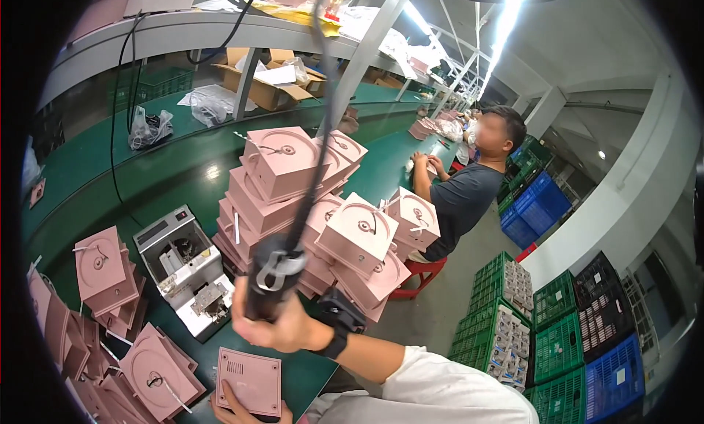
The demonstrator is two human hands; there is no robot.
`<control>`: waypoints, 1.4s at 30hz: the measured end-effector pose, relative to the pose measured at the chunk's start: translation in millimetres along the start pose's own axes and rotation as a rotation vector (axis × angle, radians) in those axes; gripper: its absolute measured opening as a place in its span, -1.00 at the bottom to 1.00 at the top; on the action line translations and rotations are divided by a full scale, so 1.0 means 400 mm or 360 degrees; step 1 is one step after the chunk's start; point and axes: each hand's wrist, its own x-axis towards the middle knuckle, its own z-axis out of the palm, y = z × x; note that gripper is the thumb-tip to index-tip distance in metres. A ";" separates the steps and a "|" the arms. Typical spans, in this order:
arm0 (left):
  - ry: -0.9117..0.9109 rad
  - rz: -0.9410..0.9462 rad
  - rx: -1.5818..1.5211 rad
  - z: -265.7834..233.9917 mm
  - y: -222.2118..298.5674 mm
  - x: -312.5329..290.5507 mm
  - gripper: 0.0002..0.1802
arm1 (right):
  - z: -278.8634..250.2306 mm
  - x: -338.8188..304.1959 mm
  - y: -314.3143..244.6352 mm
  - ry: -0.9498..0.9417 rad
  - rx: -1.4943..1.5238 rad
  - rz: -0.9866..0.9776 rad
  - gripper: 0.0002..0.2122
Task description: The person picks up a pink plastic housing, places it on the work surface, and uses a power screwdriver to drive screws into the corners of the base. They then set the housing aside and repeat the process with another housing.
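My right hand [282, 329], with a black band on its wrist, is wrapped round a black electric screwdriver [265, 288] hanging from a dark cord. Below it, a square pink plastic housing [249, 382] lies with its slotted, screw-holed face up on the green bench [312, 373]. My left hand [236, 408] rests at the housing's lower edge, with a finger stretched over its face; part of this hand is cut off by the picture's edge. The screwdriver's tip is hidden behind my right hand.
A white and grey screw-feeding machine [182, 274] stands left of the screwdriver. Pink housings with round recesses and wires are stacked ahead [286, 160] and at left [103, 270]. A co-worker [469, 182] sits further along the bench. Green crates [488, 292] stand on the right.
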 end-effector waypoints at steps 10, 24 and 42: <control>-0.0132 0.0259 -0.0070 -0.017 0.007 0.017 0.23 | -0.046 -0.105 -0.070 -0.0172 0.0131 -0.0210 -0.66; -0.0174 0.0267 -0.0037 -0.014 -0.014 0.008 0.24 | -0.033 -0.109 -0.010 -0.0292 0.0031 -0.0074 -0.71; -0.0108 0.0320 0.0072 -0.028 0.009 0.018 0.11 | -0.054 -0.101 0.118 -0.0667 -0.0192 -0.0373 -0.57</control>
